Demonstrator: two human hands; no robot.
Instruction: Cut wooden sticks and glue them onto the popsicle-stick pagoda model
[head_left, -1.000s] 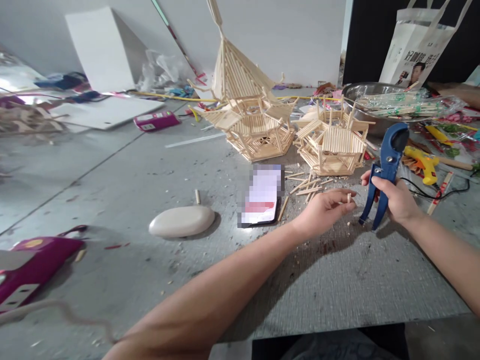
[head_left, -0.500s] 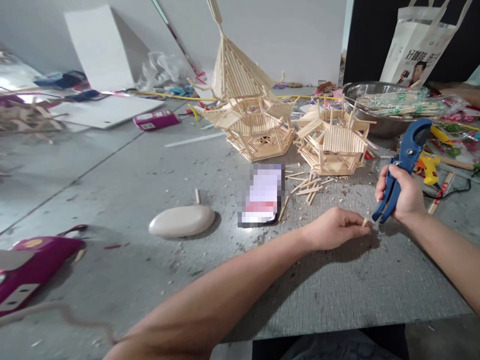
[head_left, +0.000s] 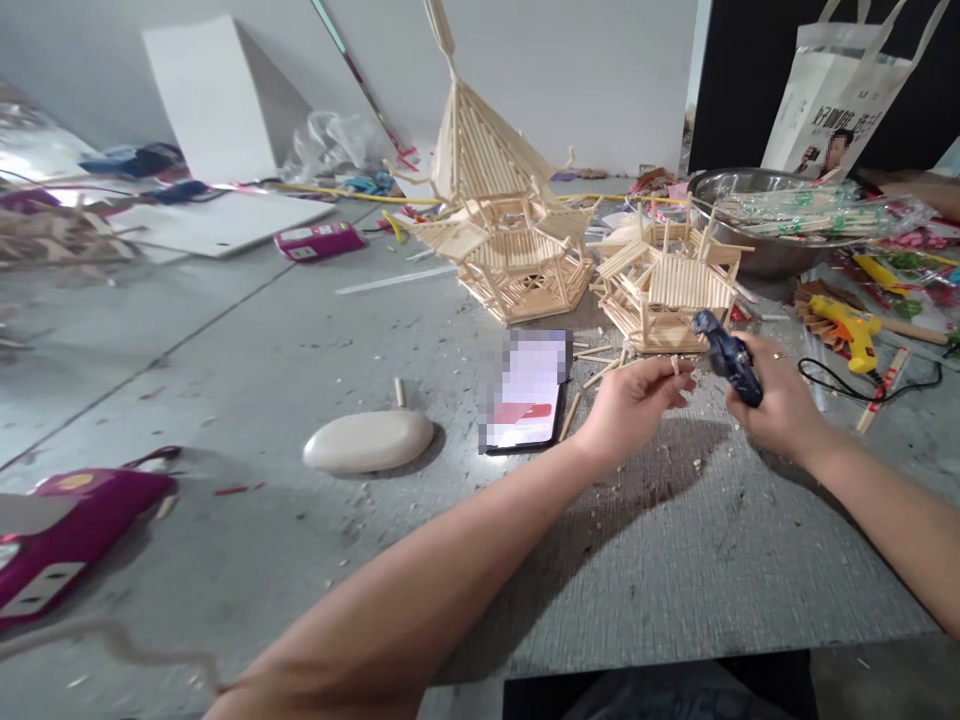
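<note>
My left hand [head_left: 626, 405] pinches a short wooden stick [head_left: 675, 366] between thumb and fingertips, just above the table. My right hand [head_left: 776, 400] is wrapped round a dark blue hand cutter [head_left: 729, 362], seen nearly end-on, so its blade does not show clearly. A small gap separates the cutter from the stick. Right behind both hands stands a low stick-built model [head_left: 671, 290], with loose cut sticks [head_left: 600, 370] lying at its foot. A taller stick-built pagoda [head_left: 517, 220] with a pointed roof stands to its left.
A phone [head_left: 529, 390] lies left of my hands, beside a pale oval object [head_left: 367, 440]. A yellow glue gun [head_left: 851, 330] with its cord lies at right, before a metal bowl [head_left: 757, 250] of packed sticks. Purple power strips [head_left: 82, 530] lie at left.
Both hands have moved up and left, toward the low model. The cutter has turned from side-on to nearly end-on. The short stick is still in my left fingers.
</note>
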